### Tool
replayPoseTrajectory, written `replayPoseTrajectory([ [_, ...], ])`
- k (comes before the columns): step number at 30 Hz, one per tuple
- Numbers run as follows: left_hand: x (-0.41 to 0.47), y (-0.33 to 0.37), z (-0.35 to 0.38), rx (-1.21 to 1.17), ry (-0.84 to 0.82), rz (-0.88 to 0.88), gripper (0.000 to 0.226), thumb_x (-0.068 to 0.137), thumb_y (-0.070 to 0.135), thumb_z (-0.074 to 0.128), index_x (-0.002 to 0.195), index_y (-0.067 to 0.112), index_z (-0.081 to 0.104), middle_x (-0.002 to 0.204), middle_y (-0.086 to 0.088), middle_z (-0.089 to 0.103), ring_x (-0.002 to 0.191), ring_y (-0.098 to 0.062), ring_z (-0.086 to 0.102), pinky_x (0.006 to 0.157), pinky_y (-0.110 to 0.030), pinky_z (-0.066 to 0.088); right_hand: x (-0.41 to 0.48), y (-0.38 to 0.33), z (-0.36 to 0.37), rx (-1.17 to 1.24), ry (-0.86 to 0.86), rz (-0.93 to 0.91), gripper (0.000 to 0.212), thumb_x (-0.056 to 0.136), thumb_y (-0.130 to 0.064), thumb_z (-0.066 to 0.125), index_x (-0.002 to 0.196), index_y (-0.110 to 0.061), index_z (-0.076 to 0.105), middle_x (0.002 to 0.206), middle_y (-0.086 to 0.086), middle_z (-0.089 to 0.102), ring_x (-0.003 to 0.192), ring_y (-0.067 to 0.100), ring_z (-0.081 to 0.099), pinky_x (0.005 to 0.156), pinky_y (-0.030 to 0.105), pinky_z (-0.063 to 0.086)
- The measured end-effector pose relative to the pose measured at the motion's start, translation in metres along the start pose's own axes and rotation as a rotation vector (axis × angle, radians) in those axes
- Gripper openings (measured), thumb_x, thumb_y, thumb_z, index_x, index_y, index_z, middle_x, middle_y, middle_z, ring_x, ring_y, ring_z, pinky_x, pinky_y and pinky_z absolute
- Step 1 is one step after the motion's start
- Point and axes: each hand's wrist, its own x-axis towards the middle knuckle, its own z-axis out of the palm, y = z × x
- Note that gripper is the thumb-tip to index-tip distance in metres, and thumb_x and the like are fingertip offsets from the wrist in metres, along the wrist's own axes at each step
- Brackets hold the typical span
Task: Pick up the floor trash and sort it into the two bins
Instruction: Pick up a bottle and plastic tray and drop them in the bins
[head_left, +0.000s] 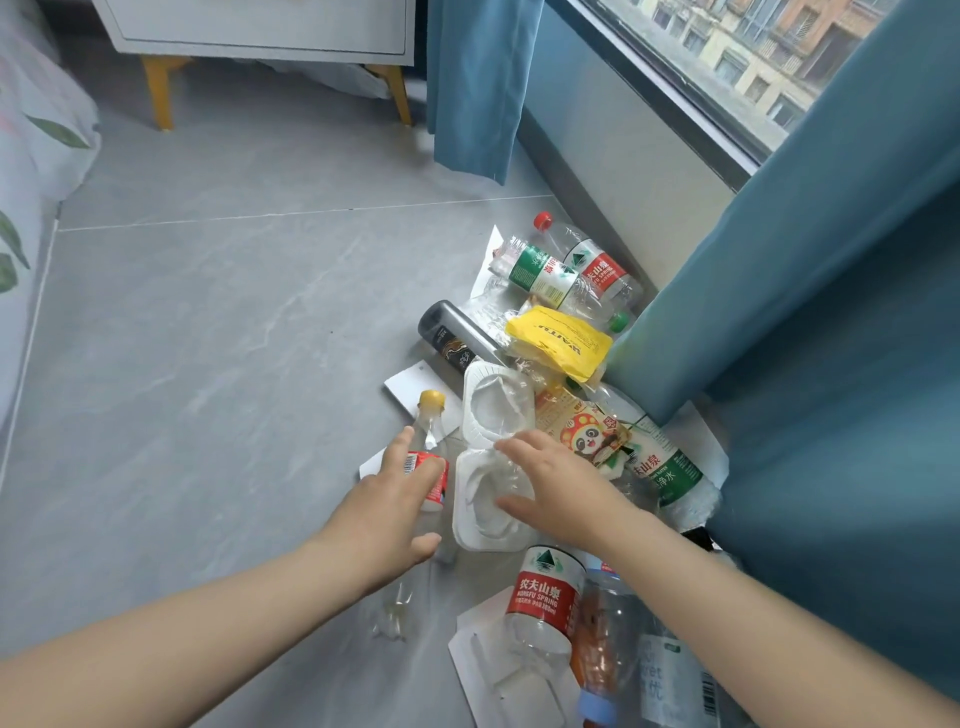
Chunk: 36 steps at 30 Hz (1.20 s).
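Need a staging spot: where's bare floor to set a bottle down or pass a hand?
Free: grey floor left of the yellow-capped bottle, out to the bedding and up to the cabinet. Crowded: the strip along the wall and curtain, where bottles, yellow bag and white trays overlap; left hand and right hand reach in.

Bare forearms (208, 623), left hand (387, 512), right hand (558, 488)
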Motion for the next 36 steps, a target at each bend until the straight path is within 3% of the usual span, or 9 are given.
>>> replayPoseTrajectory([
  [3,0.000,-0.005,0.002,-0.020,0.022,-0.020,0.065,0.080,0.040,0.066,0.135,0.030,0.033,0.158,-0.007,-0.006,0.113,-0.034,0.057,0.088,-0.031,0.047,-0.004,0.000,0.002,0.125,0.040,0.023,0.055,0.094,-0.053,0.048,0.138,-0.022,0.049,0.139,-0.005,0.048,0.126,0.014,0.046,0.107,0.031,0.038],
  [6,0.001,-0.009,0.001,-0.038,0.033,-0.019,0.066,0.080,0.040,0.067,0.135,0.032,0.032,0.157,-0.006,-0.006,0.115,-0.034,0.056,0.090,-0.031,0.048,0.001,0.001,0.000,0.339,0.213,0.095,0.043,0.102,-0.042,0.036,0.125,-0.014,0.059,0.123,0.002,0.061,0.117,0.017,0.053,0.098,0.033,0.043],
  [8,0.001,-0.008,0.000,-0.051,0.031,-0.023,0.065,0.079,0.039,0.067,0.134,0.032,0.032,0.158,-0.006,-0.006,0.115,-0.033,0.056,0.090,-0.031,0.047,0.007,0.004,0.001,0.382,0.312,0.185,0.041,0.101,-0.039,0.039,0.130,-0.014,0.054,0.125,0.003,0.059,0.119,0.018,0.052,0.098,0.032,0.042],
  [13,0.000,-0.011,-0.001,-0.056,0.038,-0.028,0.066,0.079,0.039,0.067,0.134,0.032,0.033,0.158,-0.005,-0.005,0.116,-0.032,0.055,0.090,-0.031,0.047,0.017,0.007,0.005,0.292,0.194,0.357,0.073,0.087,-0.050,0.062,0.142,-0.013,0.033,0.141,0.008,0.042,0.127,0.024,0.043,0.103,0.036,0.039],
  [15,0.000,-0.012,0.000,-0.055,0.040,-0.029,0.067,0.079,0.040,0.068,0.135,0.033,0.032,0.158,-0.005,-0.005,0.116,-0.032,0.056,0.090,-0.031,0.047,0.020,0.007,0.010,0.266,0.162,0.385,0.093,0.077,-0.061,0.068,0.146,-0.014,0.027,0.142,0.008,0.044,0.128,0.025,0.045,0.103,0.039,0.043],
  [17,0.001,-0.012,0.001,-0.058,0.039,-0.032,0.067,0.079,0.040,0.068,0.135,0.033,0.032,0.158,-0.004,-0.005,0.116,-0.032,0.055,0.090,-0.031,0.047,0.023,0.005,0.016,0.254,0.140,0.403,0.097,0.069,-0.066,0.071,0.141,-0.015,0.030,0.134,0.006,0.052,0.121,0.024,0.051,0.096,0.041,0.048],
  [24,-0.001,-0.014,0.002,-0.066,0.050,-0.028,0.071,0.079,0.043,0.067,0.138,0.034,0.030,0.158,-0.003,-0.006,0.117,-0.029,0.055,0.091,-0.032,0.047,0.024,-0.002,0.028,0.126,0.117,0.444,0.070,0.075,-0.056,0.071,0.121,-0.012,0.043,0.118,0.005,0.056,0.111,0.026,0.055,0.094,0.044,0.047],
  [30,0.000,-0.015,0.002,-0.066,0.044,-0.031,0.069,0.079,0.041,0.067,0.137,0.034,0.031,0.157,-0.002,-0.006,0.114,-0.030,0.056,0.089,-0.031,0.048,0.019,0.004,0.029,0.187,0.132,0.411,0.022,0.083,-0.029,0.063,0.098,-0.018,0.052,0.098,-0.002,0.062,0.092,0.022,0.059,0.090,0.041,0.046],
  [36,-0.001,-0.015,0.002,-0.081,0.042,-0.038,0.068,0.078,0.040,0.068,0.136,0.035,0.032,0.157,-0.001,-0.005,0.112,-0.031,0.057,0.087,-0.031,0.048,0.007,0.009,0.028,0.407,0.280,0.403,0.015,0.084,-0.017,0.060,0.093,-0.015,0.047,0.094,0.000,0.051,0.083,0.017,0.047,0.068,0.029,0.037],
])
